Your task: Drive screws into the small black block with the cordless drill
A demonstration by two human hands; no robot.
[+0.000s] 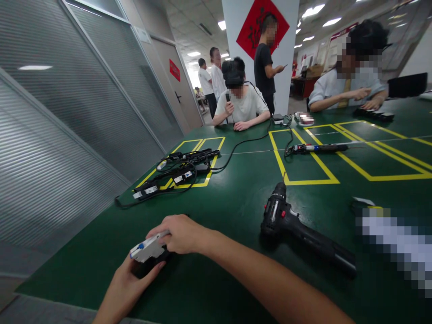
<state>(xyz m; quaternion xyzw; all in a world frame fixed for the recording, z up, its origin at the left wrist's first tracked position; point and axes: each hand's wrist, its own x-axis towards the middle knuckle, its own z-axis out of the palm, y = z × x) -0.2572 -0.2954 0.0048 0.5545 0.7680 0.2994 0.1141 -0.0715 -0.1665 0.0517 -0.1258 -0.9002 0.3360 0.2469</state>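
A small white-and-black device with a blue part is between my two hands, low over the near left of the green table. My left hand supports it from the near side, thumb along its dark underside and fingers partly hidden behind it. From the right, my right hand grips its far end, with fingers curled over the top. The device is tilted, and its exact kind does not show. Away to the right lies a black cordless drill, its bit pointing away from me and neither hand touching it.
Several black devices with white labels and cables lie in a heap at the left. An electric screwdriver-like tool rests across yellow tape lines. Two people sit across the green table; a cable crosses it.
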